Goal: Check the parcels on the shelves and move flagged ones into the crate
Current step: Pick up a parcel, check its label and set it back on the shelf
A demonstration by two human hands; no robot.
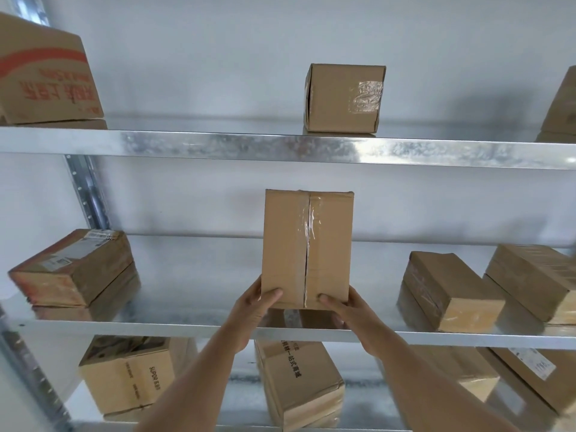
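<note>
We saw a metal rack (280,148) with three shelves in view, its top and bottom cut off by the frame. At far left a big red-print box (46,79) on the top shelf ran out of frame; its lettering was upside down and we couldn't read it. At far right another box (561,104) up top showed only a sliver. On the mid shelf the right-most box (536,282) was also clipped by the edge, w/ a blurred label. The lower shelf was part hidden behind our forearms; the box there w/ black print (299,381) was half covered, text too small to read.

We held the parcel (307,247) upright in front of the mid shelf, centre of view, its base just above the shelf edge. It was plain brown card, taller than wide, w/ a clear tape strip down the middle seam, crinkled near the top. No label showed on the face toward us.

Our left hand (254,310) gripped its lower left corner, thumb on the front. Our right hand (349,310) gripped the lower right corner, thumb likewise on the front. Fingers behind were hidden.

A small box (343,98) sat on the top shelf, w/ a shiny tape patch on its face.
</note>
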